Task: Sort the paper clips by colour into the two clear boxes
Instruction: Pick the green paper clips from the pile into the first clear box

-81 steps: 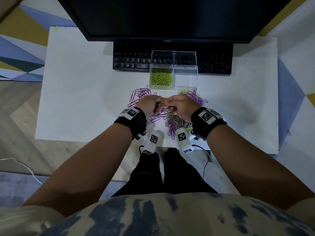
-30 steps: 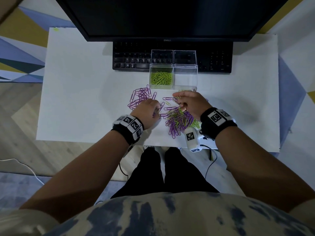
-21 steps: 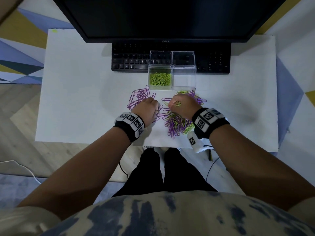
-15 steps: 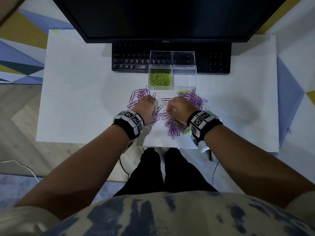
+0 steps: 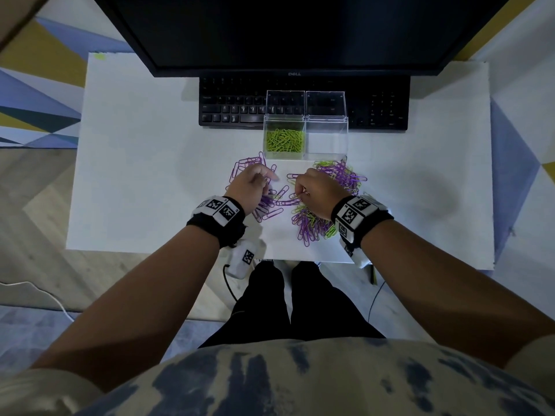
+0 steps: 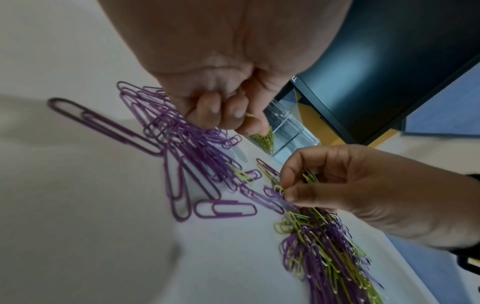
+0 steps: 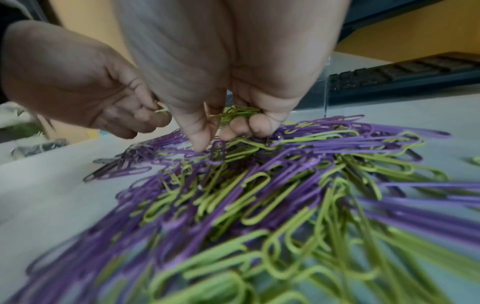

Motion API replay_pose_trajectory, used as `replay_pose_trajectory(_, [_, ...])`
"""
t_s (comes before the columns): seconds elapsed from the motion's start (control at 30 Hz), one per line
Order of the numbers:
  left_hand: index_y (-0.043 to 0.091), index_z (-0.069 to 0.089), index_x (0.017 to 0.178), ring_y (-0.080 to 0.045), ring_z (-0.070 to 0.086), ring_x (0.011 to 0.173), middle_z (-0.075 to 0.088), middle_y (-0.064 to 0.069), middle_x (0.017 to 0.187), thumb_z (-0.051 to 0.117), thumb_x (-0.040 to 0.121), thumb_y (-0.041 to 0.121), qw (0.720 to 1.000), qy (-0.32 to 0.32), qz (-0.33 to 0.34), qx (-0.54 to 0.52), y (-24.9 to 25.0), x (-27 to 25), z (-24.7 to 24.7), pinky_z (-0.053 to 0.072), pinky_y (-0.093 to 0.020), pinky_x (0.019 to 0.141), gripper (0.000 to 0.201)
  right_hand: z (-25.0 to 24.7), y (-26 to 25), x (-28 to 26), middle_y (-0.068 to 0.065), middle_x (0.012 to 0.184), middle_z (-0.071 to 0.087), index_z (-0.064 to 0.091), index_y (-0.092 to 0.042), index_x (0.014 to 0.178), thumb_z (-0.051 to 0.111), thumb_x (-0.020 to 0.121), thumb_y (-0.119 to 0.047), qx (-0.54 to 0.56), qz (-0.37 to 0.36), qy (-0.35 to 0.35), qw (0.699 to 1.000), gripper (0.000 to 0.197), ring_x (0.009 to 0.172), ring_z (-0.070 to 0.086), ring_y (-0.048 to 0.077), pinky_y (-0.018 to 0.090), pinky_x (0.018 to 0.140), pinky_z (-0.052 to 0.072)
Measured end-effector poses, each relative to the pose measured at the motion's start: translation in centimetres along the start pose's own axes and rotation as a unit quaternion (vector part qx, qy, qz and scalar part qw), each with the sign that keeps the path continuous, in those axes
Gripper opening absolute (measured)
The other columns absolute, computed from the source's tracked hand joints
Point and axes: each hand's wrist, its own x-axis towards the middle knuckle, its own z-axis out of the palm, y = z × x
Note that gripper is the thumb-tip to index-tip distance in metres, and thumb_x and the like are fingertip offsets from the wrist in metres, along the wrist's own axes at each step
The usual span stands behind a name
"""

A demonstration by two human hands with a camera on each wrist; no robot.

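Observation:
Two clear boxes stand side by side before the keyboard: the left box (image 5: 283,127) holds green clips, the right box (image 5: 326,136) looks empty. A purple clip pile (image 5: 244,166) lies on the left of the white table (image 5: 135,175), and a mixed purple and green pile (image 5: 312,226) on the right. My left hand (image 5: 261,180) hovers over the purple pile, its curled fingers (image 6: 207,111) holding a green clip (image 6: 249,115). My right hand (image 5: 303,192) is on the mixed pile and grips a bunch of green clips (image 7: 233,114); its thumb (image 7: 200,133) touches the pile.
A black keyboard (image 5: 234,106) and a dark monitor (image 5: 288,31) stand behind the boxes. Loose purple clips (image 5: 279,202) lie between my hands. The table's near edge (image 5: 180,250) runs just behind my wrists.
A second ago my right hand reached towards the boxes; it has come back onto the mixed pile. My left hand has shifted slightly forward over the purple pile.

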Motion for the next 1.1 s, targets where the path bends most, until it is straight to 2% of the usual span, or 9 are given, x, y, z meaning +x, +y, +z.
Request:
replay_pose_trajectory(0.1, [0.019,0.055,0.07,-0.011,0.048,0.055,0.055,0.001,0.062,0.036,0.092,0.011,1.0,0.008,-0.023,0.011,0.5,0.1,0.3,0.036,-0.025,0.059,0.03,-0.3,-0.1,-0.2,0.006,0.092,0.053,0.06,-0.015,0.086,0.055,0.086,-0.01,0.073,0.008,0.023,0.997,0.007,0.083,0.054,0.025,0.033,0.076,0.045])
replay_pose_trajectory(0.2, [0.011,0.055,0.083,-0.014,0.051,0.062,0.056,0.003,0.07,0.047,0.091,0.019,0.99,0.006,-0.012,0.14,1.0,-0.1,0.7,0.036,-0.024,0.056,0.014,-1.3,-0.3,-0.6,0.006,0.097,0.062,0.061,-0.014,0.087,0.057,0.088,-0.014,0.161,0.058,0.045,0.984,0.004,0.09,0.057,0.021,0.026,0.074,0.04])
replay_pose_trajectory(0.33, [0.009,0.059,0.092,-0.021,0.058,0.082,0.062,-0.004,0.09,0.053,0.087,0.017,0.947,-0.072,0.08,0.304,0.4,0.1,0.5,0.043,-0.025,0.069,0.01,-2.4,0.0,-0.6,-0.001,0.103,0.064,0.063,-0.012,0.095,0.056,0.089,-0.019,0.227,0.142,0.051,0.962,0.012,0.092,0.056,0.015,0.025,0.074,0.038])
replay_pose_trajectory(0.53, [0.013,0.053,0.082,-0.024,0.057,0.082,0.06,-0.007,0.091,0.048,0.088,0.013,0.936,-0.094,0.083,0.33,0.2,0.7,0.8,0.043,-0.028,0.069,0.007,-3.2,0.2,-0.8,0.001,0.082,0.058,0.062,-0.01,0.112,0.049,0.089,0.001,0.45,0.163,0.037,0.877,0.029,0.058,0.044,0.01,0.02,0.052,0.036])
replay_pose_trajectory(0.63, [0.011,0.054,0.081,-0.023,0.058,0.081,0.062,-0.008,0.089,0.05,0.086,0.011,0.946,-0.09,0.073,0.303,0.4,0.7,0.9,0.048,-0.031,0.07,0.007,-3.5,0.0,-1.1,0.003,0.076,0.056,0.066,-0.005,0.097,0.045,0.086,0.003,0.478,0.174,0.022,0.861,0.024,0.059,0.047,0.013,0.025,0.052,0.04])
replay_pose_trajectory(0.7, [0.012,0.055,0.081,-0.016,0.056,0.077,0.059,-0.001,0.086,0.05,0.088,0.01,0.961,-0.057,0.067,0.261,0.8,0.5,0.7,0.046,-0.028,0.068,0.008,-3.4,0.0,-1.3,0.006,0.079,0.057,0.064,-0.003,0.09,0.049,0.088,-0.006,0.447,0.181,0.006,0.876,0.016,0.063,0.051,0.017,0.028,0.055,0.044])
replay_pose_trajectory(0.8, [0.014,0.052,0.081,-0.003,0.048,0.067,0.052,0.008,0.076,0.051,0.091,0.013,0.981,-0.006,0.035,0.19,1.4,0.5,0.1,0.034,-0.017,0.057,0.01,-2.4,0.0,-1.5,0.008,0.085,0.062,0.064,0.001,0.093,0.056,0.089,-0.022,0.257,0.154,-0.012,0.954,0.024,0.074,0.057,0.02,0.029,0.066,0.045])
replay_pose_trajectory(0.87, [0.018,0.049,0.077,-0.009,0.049,0.069,0.056,0.005,0.076,0.053,0.089,0.017,0.991,0.017,0.002,0.13,1.5,0.8,-0.2,0.034,-0.02,0.058,0.012,-1.5,-0.3,-1.7,0.005,0.092,0.065,0.066,-0.005,0.09,0.061,0.086,-0.024,0.128,0.111,-0.011,0.985,0.02,0.085,0.061,0.021,0.03,0.073,0.047])
replay_pose_trajectory(1.1, [0.009,0.045,0.093,-0.004,0.046,0.046,0.057,-0.013,0.075,0.036,0.095,0.0,0.998,-0.003,-0.023,-0.057,3.1,0.6,1.1,0.037,-0.014,0.044,0.013,0.8,-1.2,-1.7,0.011,0.117,0.055,0.058,-0.005,0.108,0.061,0.085,-0.023,-0.081,0.087,-0.016,0.993,0.03,0.113,0.051,0.029,0.04,0.09,0.048])
